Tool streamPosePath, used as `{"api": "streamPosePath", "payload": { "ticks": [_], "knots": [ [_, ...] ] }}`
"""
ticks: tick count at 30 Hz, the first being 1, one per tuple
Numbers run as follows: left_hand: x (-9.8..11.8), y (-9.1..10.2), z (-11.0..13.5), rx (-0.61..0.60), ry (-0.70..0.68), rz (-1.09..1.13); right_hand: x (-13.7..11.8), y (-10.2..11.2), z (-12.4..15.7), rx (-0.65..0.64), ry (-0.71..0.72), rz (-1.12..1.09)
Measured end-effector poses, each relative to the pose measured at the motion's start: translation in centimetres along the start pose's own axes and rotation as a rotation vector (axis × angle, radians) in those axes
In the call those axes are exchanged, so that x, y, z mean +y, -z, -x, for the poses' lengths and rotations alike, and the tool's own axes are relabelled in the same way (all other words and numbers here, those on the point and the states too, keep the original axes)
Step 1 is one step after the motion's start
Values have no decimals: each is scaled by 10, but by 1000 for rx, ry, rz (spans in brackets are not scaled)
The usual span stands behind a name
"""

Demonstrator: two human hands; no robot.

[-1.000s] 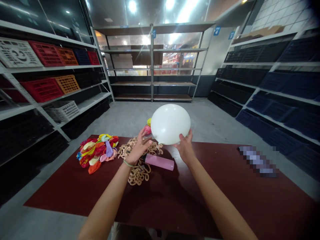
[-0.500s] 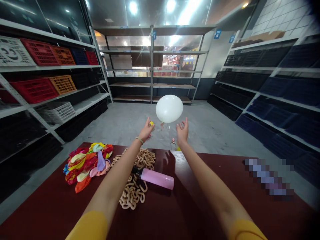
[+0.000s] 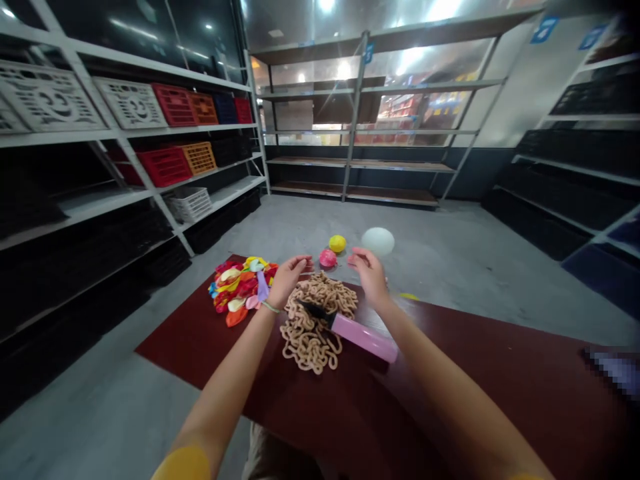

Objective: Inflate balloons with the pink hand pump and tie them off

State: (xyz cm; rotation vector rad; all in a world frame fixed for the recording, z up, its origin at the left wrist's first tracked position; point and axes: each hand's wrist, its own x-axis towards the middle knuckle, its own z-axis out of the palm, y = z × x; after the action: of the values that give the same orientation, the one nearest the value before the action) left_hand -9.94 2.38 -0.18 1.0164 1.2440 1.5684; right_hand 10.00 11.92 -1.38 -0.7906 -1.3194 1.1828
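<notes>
My left hand [image 3: 289, 280] hovers by the upper left edge of a pile of beige cord [image 3: 320, 293], fingers stretched to the right, nothing visible in them. To the pile's upper right, my right hand [image 3: 371, 275] hangs with loosely bent fingers and also looks bare. A white balloon [image 3: 378, 241] is beyond the table, behind my right hand and apart from it. Across the cord lies a pink hand pump [image 3: 365, 338] with a black end. Left of my left hand is a heap of uninflated coloured balloons [image 3: 245, 287].
A yellow balloon [image 3: 337, 243] and a pink balloon [image 3: 328, 258] are past the far edge of the dark red table [image 3: 460, 360]. A blurred-out object [image 3: 617, 373] lies at the right. Racks with crates [image 3: 165, 167] stand left; bare shelving [image 3: 350, 163] stands behind.
The white balloon, formerly in the air just beyond my hands, is now lower and farther off. My hands have drawn back over the cord. The view has turned left, showing the yellow and pink balloons.
</notes>
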Motion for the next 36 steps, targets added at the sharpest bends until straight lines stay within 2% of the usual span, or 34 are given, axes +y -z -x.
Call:
{"api": "streamPosePath", "payload": {
  "ticks": [5,9,13,16,22,27,32,36],
  "knots": [
    [-6,67,57,193,-57,-73,16,-62,32,-230,24,97],
    [-30,109,97,386,-101,-191,40,-113,61,-454,43,225],
    [-57,133,123,455,-93,-197,64,-157,83,-591,87,317],
    [-66,140,128,480,-95,-192,79,-175,89,-612,138,370],
    [-67,139,123,455,-66,-203,91,-183,92,-642,205,465],
    [-66,138,124,466,-77,-189,77,-184,85,-627,192,495],
    [-64,137,128,464,-116,-181,29,-166,66,-584,173,469],
    [-51,126,131,373,-136,-86,-30,-135,59,-698,142,391]
  ]
}}
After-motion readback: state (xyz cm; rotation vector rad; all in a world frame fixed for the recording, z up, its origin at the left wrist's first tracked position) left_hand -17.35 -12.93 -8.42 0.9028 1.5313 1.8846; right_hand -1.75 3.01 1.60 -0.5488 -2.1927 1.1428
